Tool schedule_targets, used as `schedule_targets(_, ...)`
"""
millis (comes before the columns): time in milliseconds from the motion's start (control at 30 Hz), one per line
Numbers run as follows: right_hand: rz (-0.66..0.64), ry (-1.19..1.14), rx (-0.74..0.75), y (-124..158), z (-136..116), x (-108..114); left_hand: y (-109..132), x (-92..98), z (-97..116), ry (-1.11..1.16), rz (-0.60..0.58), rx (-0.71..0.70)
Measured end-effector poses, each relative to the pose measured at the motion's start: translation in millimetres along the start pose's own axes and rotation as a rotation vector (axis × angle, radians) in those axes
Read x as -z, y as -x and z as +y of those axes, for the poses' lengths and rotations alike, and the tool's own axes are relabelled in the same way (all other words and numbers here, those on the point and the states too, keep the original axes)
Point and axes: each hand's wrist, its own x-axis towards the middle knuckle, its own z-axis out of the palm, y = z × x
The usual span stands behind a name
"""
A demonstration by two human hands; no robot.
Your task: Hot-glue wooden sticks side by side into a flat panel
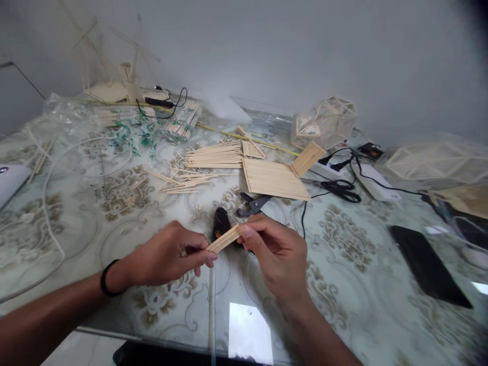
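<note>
Fingers (pixel 256 243), wooden strip (pixel 224 239) between

A flat black rectangular device (pixel 430 267) lies near the right edge of the glass-topped floral table (pixel 89 246), a crumpled clear plastic bag (pixel 66 116) near its far left corner, a white plastic box (pixel 12 182) at its left edge, a thin white cable (pixel 44 197) curving nearby, a long yellow strip (pixel 274 147) towards the far edge
</note>
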Motion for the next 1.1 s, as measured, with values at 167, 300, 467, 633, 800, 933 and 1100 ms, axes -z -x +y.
schedule_targets(167,-0.018,-0.113,-0.019,-1,5,1,1,3.7,2,0.032,-0.018,0.057)
schedule_targets(300,-0.061,-0.127,-0.117,-4,2,2,0,3.3,1,0.035,-0.014,0.060)
schedule_targets(467,-0.123,-0.141,-0.216,-6,-2,0,0,1.2,-1,0.019,-0.019,0.004)
schedule_targets(633,-0.068,-0.054,-0.132,-4,-3,-4,0,-1.4,-4,-0.026,0.014,-0.047)
schedule_targets(800,-0.016,-0.011,-0.054,-1,-7,-7,0,-2.7,-6,-0.059,0.039,-0.084)
schedule_targets(933,0.004,0.015,-0.027,0,-10,-9,0,-2.5,-5,-0.073,0.037,-0.081)
schedule_targets(1100,0.018,0.066,-0.024,0,-10,-9,-1,-2.2,-2,-0.089,0.039,-0.096)
